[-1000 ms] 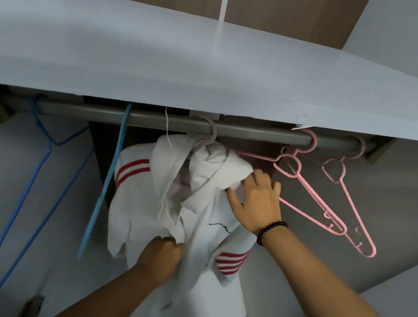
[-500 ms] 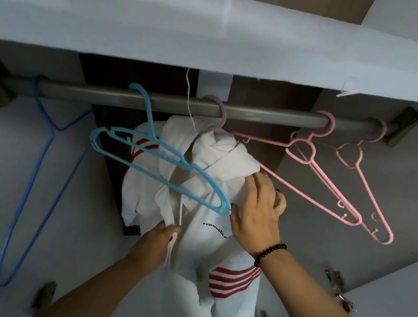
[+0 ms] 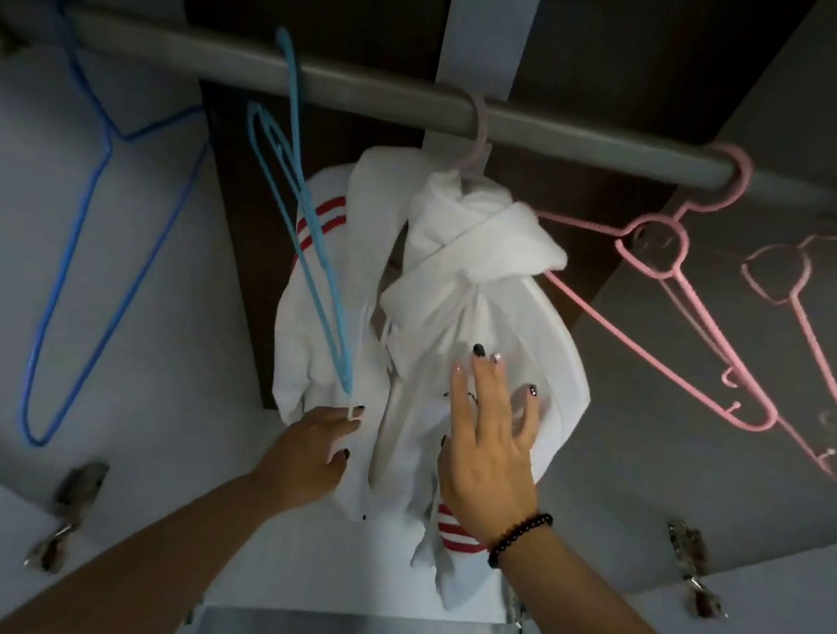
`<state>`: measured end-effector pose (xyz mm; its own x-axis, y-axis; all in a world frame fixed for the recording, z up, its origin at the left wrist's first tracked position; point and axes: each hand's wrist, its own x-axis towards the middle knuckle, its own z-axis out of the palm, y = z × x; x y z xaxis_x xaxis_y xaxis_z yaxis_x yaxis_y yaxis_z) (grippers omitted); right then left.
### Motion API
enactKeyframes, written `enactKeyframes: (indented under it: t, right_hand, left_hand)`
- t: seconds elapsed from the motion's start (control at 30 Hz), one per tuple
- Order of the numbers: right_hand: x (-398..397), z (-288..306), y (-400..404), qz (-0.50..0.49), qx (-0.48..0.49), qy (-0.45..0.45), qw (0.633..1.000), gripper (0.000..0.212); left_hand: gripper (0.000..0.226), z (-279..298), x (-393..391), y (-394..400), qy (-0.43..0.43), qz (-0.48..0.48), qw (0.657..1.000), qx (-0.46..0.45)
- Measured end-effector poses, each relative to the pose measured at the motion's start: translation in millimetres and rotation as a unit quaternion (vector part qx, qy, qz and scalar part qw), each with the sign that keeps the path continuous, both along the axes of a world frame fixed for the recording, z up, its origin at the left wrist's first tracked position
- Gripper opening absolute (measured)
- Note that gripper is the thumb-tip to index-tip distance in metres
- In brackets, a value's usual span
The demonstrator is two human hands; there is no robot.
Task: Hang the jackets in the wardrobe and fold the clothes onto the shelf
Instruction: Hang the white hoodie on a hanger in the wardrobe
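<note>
Fabric was what needed sorting at that point: the white jacket (image 3: 465, 290) hung bunched on a pink hanger's hook over the rail (image 3: 357, 91), hood slumped to the right, red-striped sleeve showing behind the light blue hanger (image 3: 304, 253). My right hand (image 3: 488, 443) lay flat on the jacket's front, fingers straight and spread. My left hand (image 3: 312, 452) gripped the left front edge low down, fingers curled round the cloth and what looked like a drawstring tip. I judged the sound approach was to pull the front panels down evenly and smooth outward from the middle, so the shoulders seated on the hanger. Tugging one side alone risked sliding the jacket off or snagging the blue hanger beside it.
</note>
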<state>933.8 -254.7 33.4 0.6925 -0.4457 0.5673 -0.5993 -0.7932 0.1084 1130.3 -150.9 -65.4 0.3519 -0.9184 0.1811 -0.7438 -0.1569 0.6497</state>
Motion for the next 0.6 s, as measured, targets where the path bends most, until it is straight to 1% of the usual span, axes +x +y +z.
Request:
enactKeyframes:
  t: [0.1, 0.17, 0.23, 0.37, 0.43, 0.5, 0.57, 0.6]
  right_hand:
    - [-5, -36, 12, 0.029, 0.044, 0.002, 0.999, 0.084]
    - [-4, -64, 18, 0.073, 0.078, 0.005, 0.994, 0.083]
    - [2, -97, 22, 0.106, 0.123, -0.011, 0.987, 0.079]
    - [21, -177, 24, 0.110, 0.234, -0.067, 0.964, 0.072]
    - [31, -221, 19, 0.130, 0.299, -0.073, 0.943, 0.063]
    - [42, -259, 13, 0.141, 0.359, -0.081, 0.919, 0.045]
    - [54, -297, 11, 0.137, 0.422, -0.127, 0.887, 0.029]
    - [61, -317, 10, 0.128, 0.466, -0.165, 0.860, 0.024]
  left_hand:
    - [0.046, -37, -7, 1, 0.029, 0.017, 0.999, 0.024]
    - [0.042, -64, -8, 1, 0.049, 0.045, 0.998, 0.020]
    - [0.037, -93, -9, 2, 0.076, 0.076, 0.994, 0.006]
    - [0.030, -160, -11, 1, 0.126, 0.128, 0.983, -0.039]
    - [0.035, -189, -12, -4, 0.190, 0.147, 0.969, -0.065]
    - [0.036, -219, -10, -11, 0.277, 0.176, 0.942, -0.072]
    - [0.030, -254, -14, -15, 0.335, 0.207, 0.917, -0.066]
    - [0.030, -274, -19, -15, 0.357, 0.220, 0.905, -0.066]
